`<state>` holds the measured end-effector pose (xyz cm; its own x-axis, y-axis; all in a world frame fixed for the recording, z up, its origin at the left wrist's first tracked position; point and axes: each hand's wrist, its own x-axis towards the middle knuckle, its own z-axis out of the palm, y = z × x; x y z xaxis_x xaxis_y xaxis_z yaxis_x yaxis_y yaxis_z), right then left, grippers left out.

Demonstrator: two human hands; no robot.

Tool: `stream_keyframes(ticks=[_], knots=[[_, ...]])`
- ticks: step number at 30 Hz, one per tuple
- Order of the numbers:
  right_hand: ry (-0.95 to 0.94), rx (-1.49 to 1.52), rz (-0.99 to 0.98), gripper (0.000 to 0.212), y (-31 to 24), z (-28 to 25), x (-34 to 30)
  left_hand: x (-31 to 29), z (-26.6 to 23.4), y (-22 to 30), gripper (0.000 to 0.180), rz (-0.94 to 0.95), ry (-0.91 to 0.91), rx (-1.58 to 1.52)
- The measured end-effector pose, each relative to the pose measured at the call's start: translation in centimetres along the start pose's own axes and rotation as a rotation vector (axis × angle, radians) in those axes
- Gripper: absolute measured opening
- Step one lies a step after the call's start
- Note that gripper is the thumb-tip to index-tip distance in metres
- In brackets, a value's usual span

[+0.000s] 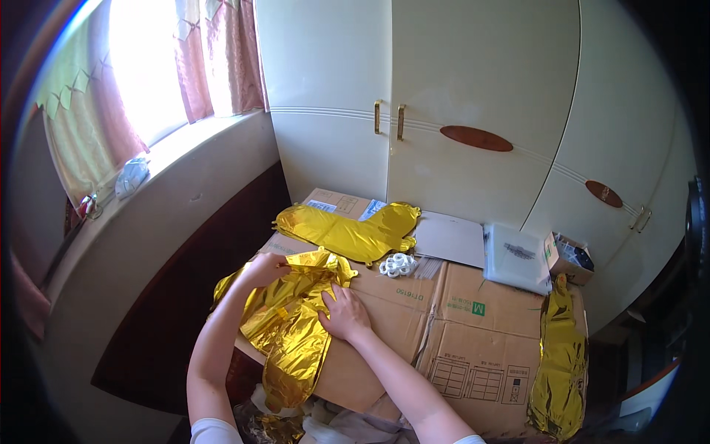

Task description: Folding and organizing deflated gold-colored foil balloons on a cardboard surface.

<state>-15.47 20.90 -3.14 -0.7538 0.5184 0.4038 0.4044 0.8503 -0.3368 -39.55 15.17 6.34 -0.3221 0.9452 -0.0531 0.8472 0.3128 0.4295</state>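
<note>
A crumpled, flat gold foil balloon (296,333) lies across the left part of the cardboard, its lower end hanging over the near edge. My left hand (265,271) is closed on the upper left part of this foil, fingers bent inward. Spread on its right edge is my right hand (345,314), fingers apart and pressing the foil and cardboard. Just beyond my hands lies a second, somewhat puffed-up gold foil balloon (347,232). A cluster of small white tape rolls (398,265) sits to its near right.
Flattened cardboard (473,333) covers the work surface. Another flat gold balloon (560,362) lies along its right edge. Toward the back right are a grey board (451,238), a clear plastic case (515,255) and a small open box (569,259). A cabinet (481,89) stands behind.
</note>
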Motion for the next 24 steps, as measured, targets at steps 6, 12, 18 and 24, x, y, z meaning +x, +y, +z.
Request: stream_keyframes(ticks=[6, 12, 18, 24], knots=[[-0.028, -0.050, 0.010, 0.048, 0.1, 0.4, -0.2, -0.4, -2.7, -2.3, 0.023, -0.031, 0.160, 0.003], [-0.191, -0.089, 0.071, 0.056, -0.4, -0.4, 0.1, -1.7, -5.4, -7.7, 0.020, -0.090, 0.421, 0.000], [-0.155, -0.118, 0.063, 0.056, -0.2, -0.2, 0.0, -5.1, -9.0, -14.8, 0.021, -0.160, 0.675, 0.100], [-0.155, -0.117, 0.074, 0.056, -0.3, -0.1, 0.0, -10.1, -11.9, -21.7, 0.025, -0.373, 0.812, 0.086]])
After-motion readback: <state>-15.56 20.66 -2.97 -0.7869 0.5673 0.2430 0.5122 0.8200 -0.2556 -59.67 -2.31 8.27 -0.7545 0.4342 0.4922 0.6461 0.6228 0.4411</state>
